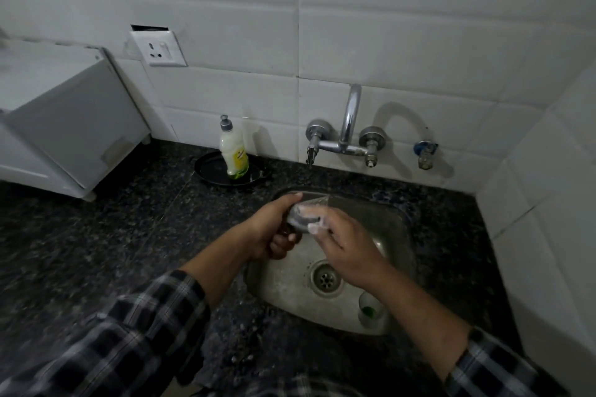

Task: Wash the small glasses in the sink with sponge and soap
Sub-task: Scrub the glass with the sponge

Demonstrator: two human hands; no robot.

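Over the steel sink (283, 287), my left hand (274, 229) grips a small clear glass (304, 214) lying on its side, mouth toward the right. My right hand (346, 251) meets it from the right, its soapy fingertips curled on the glass's rim and reaching into its mouth. White foam clings to those fingers. No sponge shows in either hand. A second small glass (371, 313) stands upright in the sink's near right corner, partly behind my right wrist, with something green at its bottom. A soap bottle (233, 151) stands on a black plate (209, 169) behind the sink.
A wall tap (346, 126) curves above the sink's back edge; no water stream is visible. The drain (325, 277) lies below my hands. A white appliance (64, 119) stands on the dark granite counter (113, 235) at the left. A tiled wall closes the right side.
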